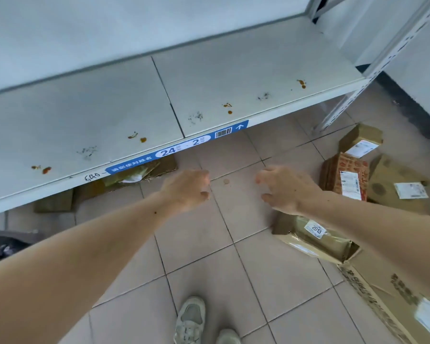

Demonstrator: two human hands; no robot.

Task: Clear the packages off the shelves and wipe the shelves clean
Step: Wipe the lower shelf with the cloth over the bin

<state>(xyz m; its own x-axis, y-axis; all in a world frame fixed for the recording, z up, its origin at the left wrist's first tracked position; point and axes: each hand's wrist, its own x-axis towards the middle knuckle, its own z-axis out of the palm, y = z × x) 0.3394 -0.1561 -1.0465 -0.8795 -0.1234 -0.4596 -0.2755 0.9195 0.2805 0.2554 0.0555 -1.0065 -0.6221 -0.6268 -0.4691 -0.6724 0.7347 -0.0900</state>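
Stained white shelf stands bare; cardboard packages litter floor tiles.

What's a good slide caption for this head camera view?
Empty hands hover before a cleared, stained shelf; packages lie on the floor.

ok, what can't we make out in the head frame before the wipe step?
- Cardboard under the shelf: head view, the shelf's front edge hides most of it.
- Dark bag: cut off by the left edge.
- Large box: cut off by the bottom-right corner.
- Parcel labels: print too small and blurred to read.
- Wiping cloth: none in view; left hand and right hand hold nothing.
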